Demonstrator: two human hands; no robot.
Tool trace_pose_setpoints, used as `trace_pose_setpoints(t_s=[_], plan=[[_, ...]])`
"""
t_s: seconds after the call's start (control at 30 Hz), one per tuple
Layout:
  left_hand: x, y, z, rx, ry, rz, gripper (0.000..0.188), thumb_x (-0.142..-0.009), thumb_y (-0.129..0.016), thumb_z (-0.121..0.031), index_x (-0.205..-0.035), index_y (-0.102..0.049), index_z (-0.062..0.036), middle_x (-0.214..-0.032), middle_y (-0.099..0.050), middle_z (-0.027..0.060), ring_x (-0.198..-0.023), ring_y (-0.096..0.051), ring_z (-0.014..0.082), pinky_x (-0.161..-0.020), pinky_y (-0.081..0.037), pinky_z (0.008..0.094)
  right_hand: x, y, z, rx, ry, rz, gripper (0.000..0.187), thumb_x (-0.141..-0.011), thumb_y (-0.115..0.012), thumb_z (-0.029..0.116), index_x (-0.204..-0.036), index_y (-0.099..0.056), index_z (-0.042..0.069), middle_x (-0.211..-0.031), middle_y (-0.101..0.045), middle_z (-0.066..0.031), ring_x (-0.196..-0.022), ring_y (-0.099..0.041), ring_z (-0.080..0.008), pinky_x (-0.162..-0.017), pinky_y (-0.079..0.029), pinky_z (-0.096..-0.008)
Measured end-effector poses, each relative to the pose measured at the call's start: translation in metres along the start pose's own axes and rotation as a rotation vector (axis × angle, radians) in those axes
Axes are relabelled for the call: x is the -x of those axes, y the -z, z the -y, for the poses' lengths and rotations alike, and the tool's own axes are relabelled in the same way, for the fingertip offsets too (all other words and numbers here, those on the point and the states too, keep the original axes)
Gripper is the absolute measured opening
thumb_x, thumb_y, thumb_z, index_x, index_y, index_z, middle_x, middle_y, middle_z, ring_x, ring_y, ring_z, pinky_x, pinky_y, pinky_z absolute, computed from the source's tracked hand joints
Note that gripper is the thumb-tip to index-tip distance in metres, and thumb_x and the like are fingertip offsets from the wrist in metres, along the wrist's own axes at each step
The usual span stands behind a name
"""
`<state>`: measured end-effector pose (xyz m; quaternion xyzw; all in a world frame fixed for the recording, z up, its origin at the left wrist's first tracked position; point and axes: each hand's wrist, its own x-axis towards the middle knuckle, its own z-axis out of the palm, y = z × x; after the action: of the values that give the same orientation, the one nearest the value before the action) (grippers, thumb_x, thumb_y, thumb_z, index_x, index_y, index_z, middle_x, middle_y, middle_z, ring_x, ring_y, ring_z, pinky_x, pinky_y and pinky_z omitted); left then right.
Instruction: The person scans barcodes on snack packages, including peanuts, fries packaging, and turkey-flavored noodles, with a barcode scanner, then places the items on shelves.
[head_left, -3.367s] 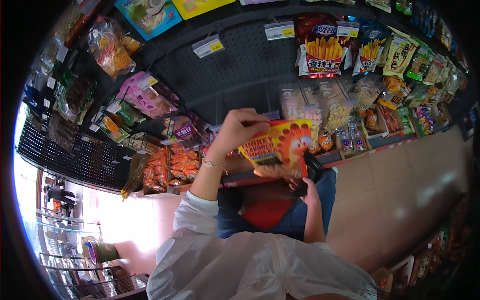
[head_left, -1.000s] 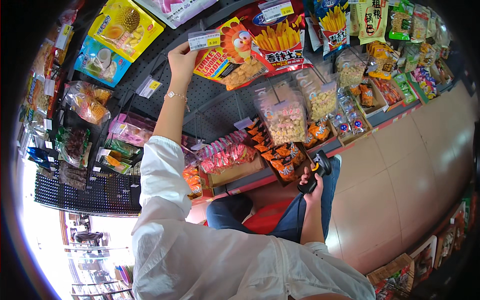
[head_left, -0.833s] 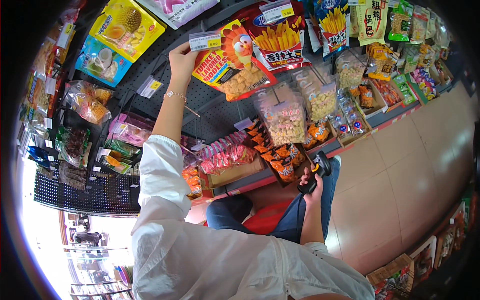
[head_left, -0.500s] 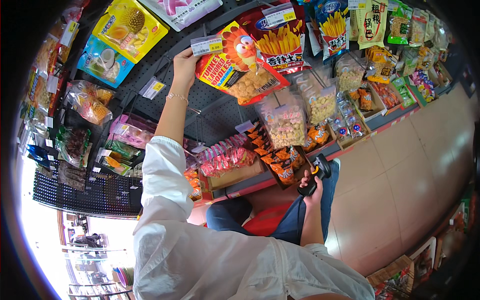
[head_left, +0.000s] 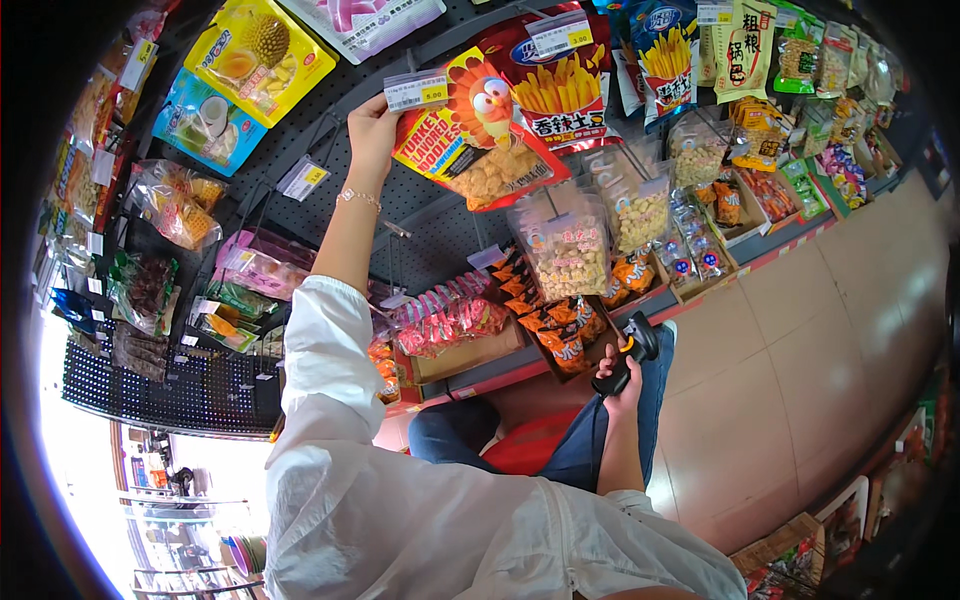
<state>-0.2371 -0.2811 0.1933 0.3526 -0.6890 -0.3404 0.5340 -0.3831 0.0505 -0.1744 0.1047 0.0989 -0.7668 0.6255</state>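
My left hand point(head_left: 372, 138) is raised to the peg wall, pinching at the left end of a white and yellow price tag point(head_left: 418, 91). Its fingertips are partly hidden behind the tag and the upper corner of a red and yellow snack bag point(head_left: 487, 165), which hangs there tilted. The bag shows a cartoon turkey and crunchy pieces. Low on the right, my right hand point(head_left: 622, 385) is wrapped round the handle of a black barcode scanner point(head_left: 640, 341). The scanner's head is up and its cord hangs down beside my leg.
Other hanging bags crowd the wall: potato-stick bags point(head_left: 560, 90) to the right, a yellow durian bag point(head_left: 262, 62) to the left. Lower down are popcorn-like bags point(head_left: 565, 250) and a carton of orange packets point(head_left: 562, 335). A red seat point(head_left: 530, 440) is under me; tiled floor point(head_left: 800, 350) lies right.
My left hand stays at the tag and bag, with hardly any shift. The scanner in my right hand has dipped very slightly; the view has moved a little.
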Motion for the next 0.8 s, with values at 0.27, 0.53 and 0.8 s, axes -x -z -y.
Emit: trace_pose_setpoints(t_s=[0.27,0.53,0.8], plan=[[-0.005,0.005,-0.001,-0.001,-0.009,0.051,0.015,-0.075,-0.051,0.001,-0.087,-0.06,0.0051,-0.08,-0.061,0.0084,-0.068,-0.056,0.0102,-0.062,-0.046,0.021,0.001,-0.003,0.0,0.002,-0.007,-0.001,0.038,-0.08,-0.045,0.02,-0.117,-0.04,0.013,-0.102,-0.052,-0.0075,-0.072,-0.046,-0.0112,-0.061,-0.038,-0.0219],[-0.016,0.01,0.022,-0.041,0.044,-0.033,0.015,-0.074,-0.053,0.001,-0.087,-0.06,0.0047,-0.079,-0.06,0.0083,-0.067,-0.056,0.0103,-0.061,-0.046,0.0214,0.0,-0.002,-0.001,-0.01,0.001,0.004,0.038,-0.08,-0.045,0.021,-0.117,-0.04,0.013,-0.1,-0.052,-0.0073,-0.073,-0.046,-0.0116,-0.061,-0.038,-0.0215],[-0.035,0.018,0.043,-0.294,-0.133,0.006,0.025,-0.063,-0.065,-0.001,-0.088,-0.06,0.0007,-0.078,-0.061,0.0074,-0.068,-0.056,0.0106,-0.06,-0.045,0.021,0.0,-0.001,-0.002,0.0,0.0,-0.006,0.038,-0.08,-0.045,0.02,-0.117,-0.04,0.013,-0.099,-0.052,-0.0075,-0.073,-0.046,-0.0119,-0.061,-0.038,-0.0216]])
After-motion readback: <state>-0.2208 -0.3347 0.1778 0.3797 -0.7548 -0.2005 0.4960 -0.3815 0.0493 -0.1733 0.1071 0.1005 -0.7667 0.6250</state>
